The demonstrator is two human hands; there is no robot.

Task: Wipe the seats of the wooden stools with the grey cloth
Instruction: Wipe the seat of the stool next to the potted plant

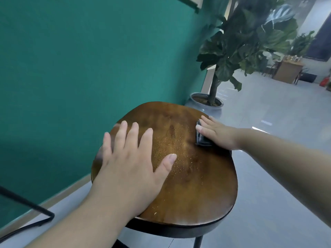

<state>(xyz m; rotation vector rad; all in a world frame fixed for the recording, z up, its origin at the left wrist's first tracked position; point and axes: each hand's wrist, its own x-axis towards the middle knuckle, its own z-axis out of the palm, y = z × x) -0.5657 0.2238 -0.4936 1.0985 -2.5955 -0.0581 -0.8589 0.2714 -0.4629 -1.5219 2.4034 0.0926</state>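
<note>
The left hand (131, 161) lies flat, fingers spread, on the stool (197, 185) seat (speckled with fine crumbs). The right hand (217, 134), fingers straight, presses the cloth (201, 140) onto the seat's right edge.

The left grip (132, 158) lies flat, fingers spread, while the right grip (215, 133) presses down flat, arm outstretched.

Dusty brown wooden stool seat (188, 176) — folded grey cloth (201, 138) at its far-right edge.

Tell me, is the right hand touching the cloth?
Touching. The head view shows the right hand lying flat on top of the cloth, holding it against the stool seat.
</note>
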